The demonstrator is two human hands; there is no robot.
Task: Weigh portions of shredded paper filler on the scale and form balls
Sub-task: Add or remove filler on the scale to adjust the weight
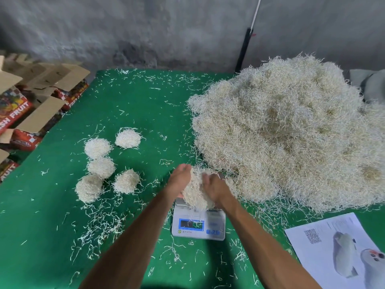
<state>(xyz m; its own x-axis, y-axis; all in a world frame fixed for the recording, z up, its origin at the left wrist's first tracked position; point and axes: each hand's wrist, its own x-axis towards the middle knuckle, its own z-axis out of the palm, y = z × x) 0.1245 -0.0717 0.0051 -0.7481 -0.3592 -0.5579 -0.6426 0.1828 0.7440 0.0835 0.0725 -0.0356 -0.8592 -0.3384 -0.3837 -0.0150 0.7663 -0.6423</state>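
Note:
A white digital scale (pixel 198 226) with a lit blue display stands on the green table near the front. On its platform lies a portion of shredded paper (pixel 195 193), pressed between both hands. My left hand (pixel 180 180) lies against the portion's left side with fairly straight fingers. My right hand (pixel 216 188) curls its fingers over the right side. A big pile of pale shredded paper (pixel 291 132) fills the right of the table, just beyond my right hand. Several formed balls (pixel 100 166) sit in a cluster to the left.
Loose shreds are scattered over the green table cover (pixel 135 105). Open cardboard fruit boxes (pixel 31 105) are stacked off the left edge. A printed sheet (pixel 337 247) lies at the front right. A grey wall and a black pole (pixel 243 51) stand behind.

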